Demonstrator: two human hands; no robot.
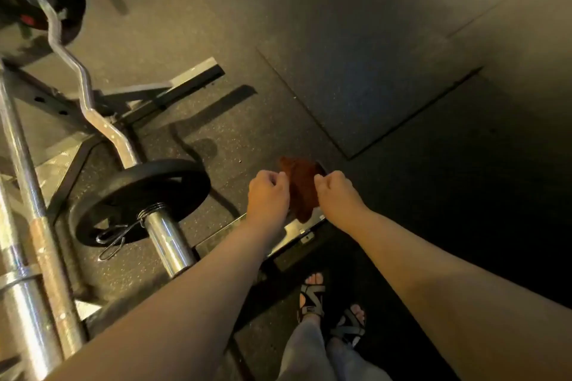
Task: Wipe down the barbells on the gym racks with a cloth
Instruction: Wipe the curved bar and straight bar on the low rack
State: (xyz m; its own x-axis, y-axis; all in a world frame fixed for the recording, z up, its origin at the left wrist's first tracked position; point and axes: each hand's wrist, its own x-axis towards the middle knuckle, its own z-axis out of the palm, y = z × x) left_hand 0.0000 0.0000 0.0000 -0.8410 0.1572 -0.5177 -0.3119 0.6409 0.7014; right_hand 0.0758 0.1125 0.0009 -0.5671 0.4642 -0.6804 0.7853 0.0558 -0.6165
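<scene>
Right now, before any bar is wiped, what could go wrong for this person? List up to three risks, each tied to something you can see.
1. The sandals leave the toes bare beside the rack foot; a stubbed toe or a trip seems possible.
2. The cloth, held by the left hand and right hand, might snag on the spring clip of the curl bar.
3. The light is dim, so dirt may be missed.

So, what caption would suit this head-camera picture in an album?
A brown cloth pinched between left hand and right hand, beside a plate-loaded curl bar.
</scene>
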